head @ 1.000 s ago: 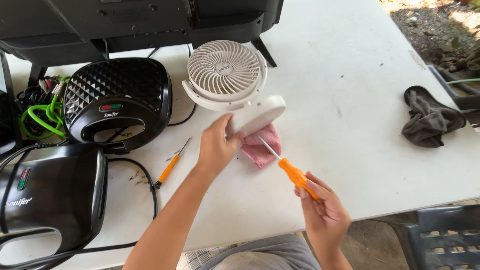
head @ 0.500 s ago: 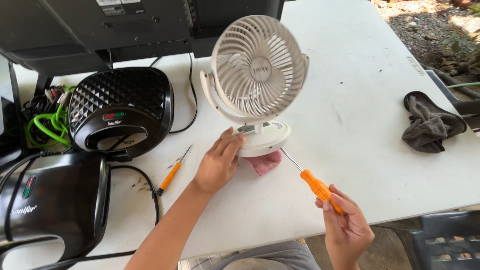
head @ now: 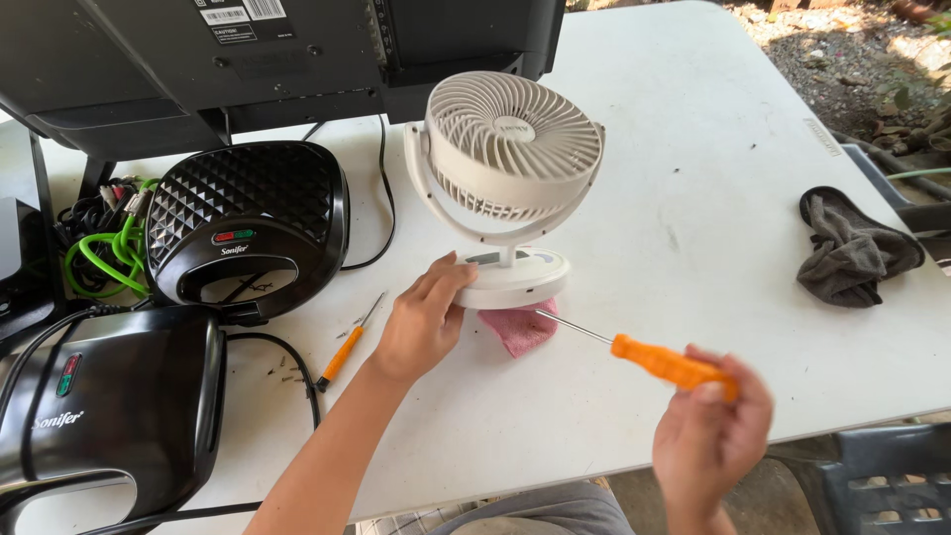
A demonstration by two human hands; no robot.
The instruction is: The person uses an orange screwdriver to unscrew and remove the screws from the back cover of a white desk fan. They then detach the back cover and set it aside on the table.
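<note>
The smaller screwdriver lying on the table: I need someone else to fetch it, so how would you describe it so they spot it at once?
Start at the white table and find the diamond-patterned black sandwich maker left of the white fan. Just below its right corner, beside the left hand, lies the small screwdriver. Unlike the larger orange screwdriver in the right hand, it lies unheld among loose screws.

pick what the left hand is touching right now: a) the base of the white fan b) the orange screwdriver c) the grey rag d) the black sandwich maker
a: the left hand rests on the round base of the white fan, which stands upright on the table, while the right hand holds the orange screwdriver.
</note>
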